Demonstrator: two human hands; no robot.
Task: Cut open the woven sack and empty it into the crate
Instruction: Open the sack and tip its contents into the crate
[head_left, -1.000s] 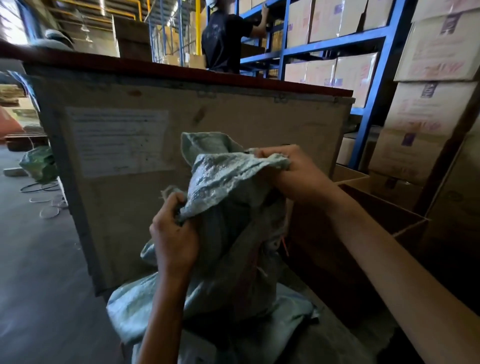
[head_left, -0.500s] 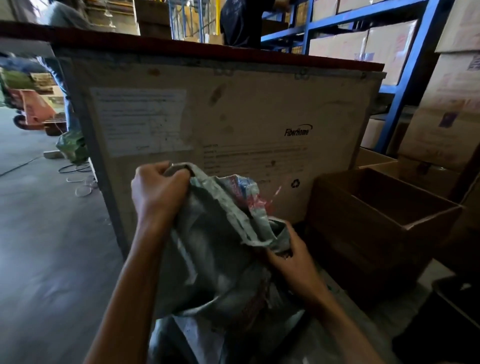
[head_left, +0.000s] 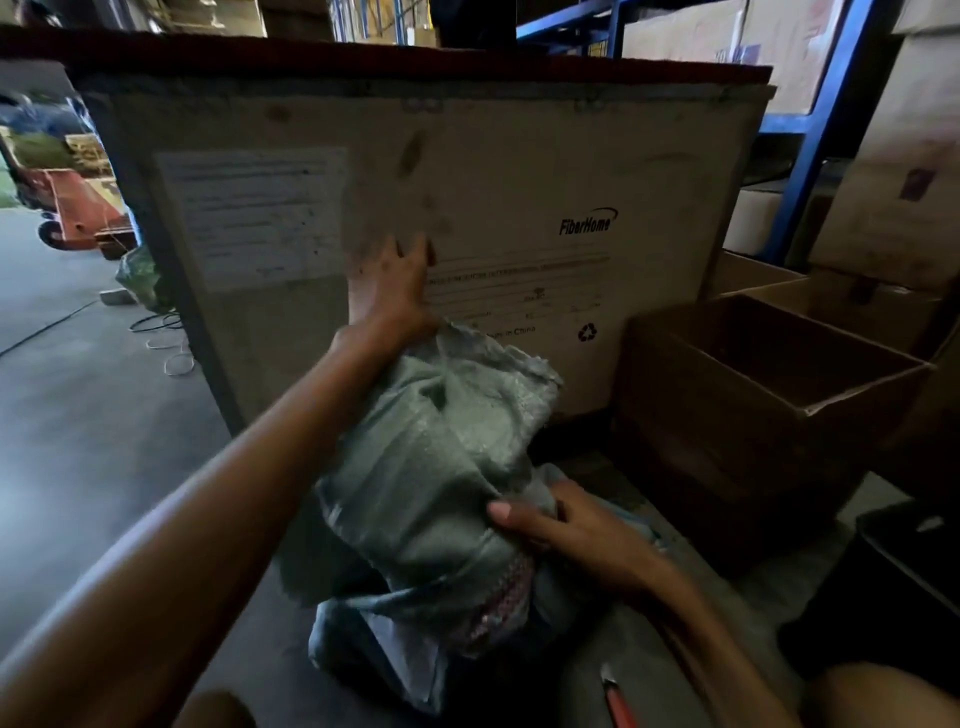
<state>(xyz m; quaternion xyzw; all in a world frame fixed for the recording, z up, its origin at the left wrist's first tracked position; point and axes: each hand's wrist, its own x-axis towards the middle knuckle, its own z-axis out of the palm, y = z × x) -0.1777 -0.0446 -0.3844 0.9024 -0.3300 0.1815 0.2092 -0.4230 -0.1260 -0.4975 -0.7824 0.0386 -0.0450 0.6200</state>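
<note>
The grey-green woven sack (head_left: 441, 467) is bunched up and raised off the floor, leaning against the large plywood crate (head_left: 519, 171) with a red top rim. My left hand (head_left: 389, 291) is above the sack's top end, fingers spread flat against the crate wall, with the wrist resting on the fabric. Lower down on the sack's right side, my right hand (head_left: 571, 530) grips it, thumb over the cloth. A red-handled tool (head_left: 618, 701) lies on the floor below my right forearm.
An open brown cardboard box (head_left: 769, 384) stands right of the crate, with more cartons and blue shelving (head_left: 800, 156) behind. A dark bin (head_left: 904, 561) sits at lower right. A red pallet truck (head_left: 78, 213) and loose cable (head_left: 166, 343) are at left.
My left hand has let go of the sack's edge and moved up against the crate wall. My right hand has dropped to the sack's lower side. The sack is rolled more tightly.
</note>
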